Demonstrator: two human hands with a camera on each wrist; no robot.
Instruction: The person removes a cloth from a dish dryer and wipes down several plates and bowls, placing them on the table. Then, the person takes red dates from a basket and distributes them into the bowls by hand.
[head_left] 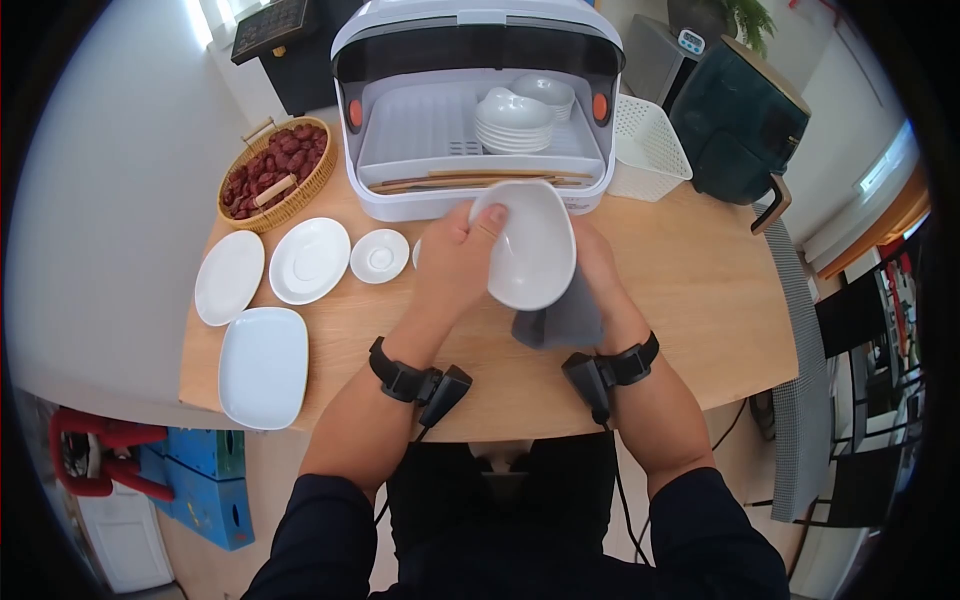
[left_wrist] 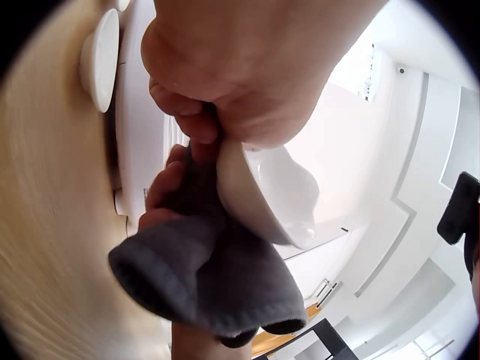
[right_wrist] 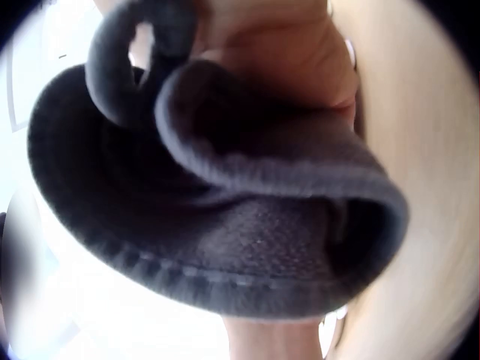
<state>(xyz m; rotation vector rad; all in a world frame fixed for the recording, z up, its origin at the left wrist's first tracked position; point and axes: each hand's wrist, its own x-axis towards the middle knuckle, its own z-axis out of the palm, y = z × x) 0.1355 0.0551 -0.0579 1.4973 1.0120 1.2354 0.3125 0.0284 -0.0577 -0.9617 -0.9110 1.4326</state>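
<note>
A white bowl (head_left: pixel 532 255) is held up over the table, tipped so its inside faces the head camera. My left hand (head_left: pixel 455 262) grips its left side, the thumb lying over the rim onto the inner wall. Behind the bowl's right side, my right hand (head_left: pixel 596 262) holds a grey cloth (head_left: pixel 562 318) against the outside; most of its fingers are hidden in the head view. In the left wrist view, the folded cloth (left_wrist: pixel 214 277) hangs below the bowl (left_wrist: pixel 262 195). Cloth folds (right_wrist: pixel 247 225) fill most of the right wrist view.
Behind the hands stands a dish cabinet (head_left: pixel 375 205) with stacked bowls (head_left: pixel 515 120) and chopsticks (head_left: pixel 410 185). White plates (head_left: pixel 310 260), a saucer (head_left: pixel 380 256) and a square plate (head_left: pixel 263 368) lie at left, near a basket of dates (head_left: pixel 280 165). A white basket (head_left: pixel 650 150) and air fryer (head_left: pixel 735 125) are right.
</note>
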